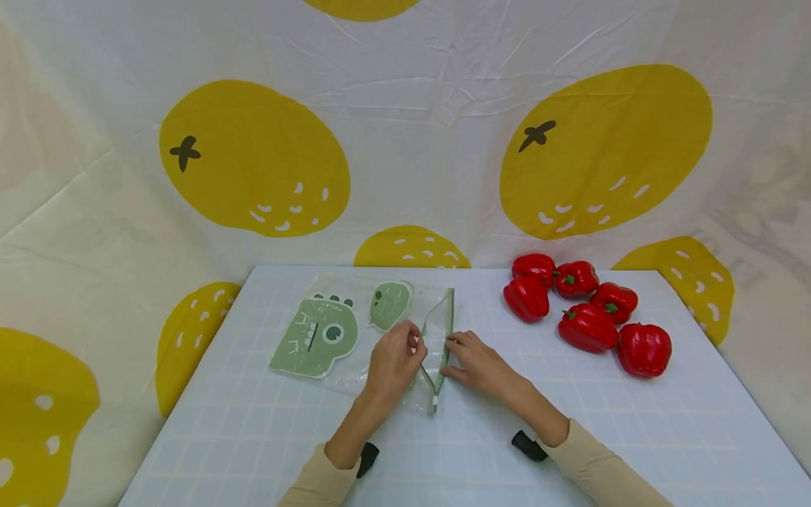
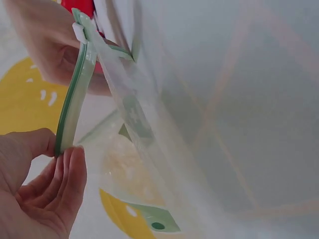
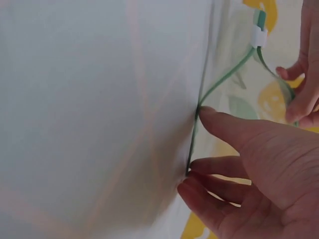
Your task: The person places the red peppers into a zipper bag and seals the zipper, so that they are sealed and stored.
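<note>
A clear zip bag (image 1: 317,341) with a green dinosaur print lies on the table, its mouth towards the right. My left hand (image 1: 394,360) pinches one green edge strip (image 2: 71,102) between thumb and fingertips and holds it raised. With thumb and fingertips, my right hand (image 1: 484,366) holds the opposite green strip (image 1: 450,310) low by the tabletop. Between the hands the mouth gapes. A white slider (image 3: 258,37) sits at the near end of the strips. No contents are visible inside the bag.
Several red bell peppers (image 1: 588,329) are grouped at the back right of the white table (image 1: 215,436). Behind it hangs a pale cloth (image 1: 424,141) printed with large yellow fruit. Black wrist cameras (image 1: 529,446) sit under both forearms, near the tabletop.
</note>
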Motion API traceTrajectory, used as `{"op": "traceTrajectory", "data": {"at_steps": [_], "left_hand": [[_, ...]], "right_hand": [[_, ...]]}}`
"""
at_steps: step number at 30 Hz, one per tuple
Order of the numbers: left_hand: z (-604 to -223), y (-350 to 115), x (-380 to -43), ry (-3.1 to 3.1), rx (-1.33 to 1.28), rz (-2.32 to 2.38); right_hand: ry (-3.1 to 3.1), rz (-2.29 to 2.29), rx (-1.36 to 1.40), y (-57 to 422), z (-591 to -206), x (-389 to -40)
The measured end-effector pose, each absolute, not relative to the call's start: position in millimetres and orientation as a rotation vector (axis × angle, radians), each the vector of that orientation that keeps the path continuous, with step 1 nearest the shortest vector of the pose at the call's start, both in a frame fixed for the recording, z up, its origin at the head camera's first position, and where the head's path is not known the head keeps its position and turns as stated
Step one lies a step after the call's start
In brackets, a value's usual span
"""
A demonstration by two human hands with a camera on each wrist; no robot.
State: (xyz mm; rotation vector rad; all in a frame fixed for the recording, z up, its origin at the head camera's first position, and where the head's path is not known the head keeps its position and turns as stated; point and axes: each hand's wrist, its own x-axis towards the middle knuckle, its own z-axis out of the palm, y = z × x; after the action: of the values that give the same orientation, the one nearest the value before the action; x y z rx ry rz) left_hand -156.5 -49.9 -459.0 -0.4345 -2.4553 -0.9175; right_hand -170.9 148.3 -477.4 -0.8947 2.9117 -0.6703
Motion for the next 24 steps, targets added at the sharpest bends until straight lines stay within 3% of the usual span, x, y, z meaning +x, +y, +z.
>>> {"op": "traceTrajectory", "data": {"at_steps": [7,24], "left_hand": [[-451.0,-50.4,-151.6,-2.369,-0.355,-0.843],[-449.0,-54.4,-155.7,-2.271,-0.172,-1.292]], "right_hand": [[2.929,-0.682,-0.885,147.2,-477.9,-172.0],[2.972,-0.679,-0.948,149.9,-479.2,-174.2]]}}
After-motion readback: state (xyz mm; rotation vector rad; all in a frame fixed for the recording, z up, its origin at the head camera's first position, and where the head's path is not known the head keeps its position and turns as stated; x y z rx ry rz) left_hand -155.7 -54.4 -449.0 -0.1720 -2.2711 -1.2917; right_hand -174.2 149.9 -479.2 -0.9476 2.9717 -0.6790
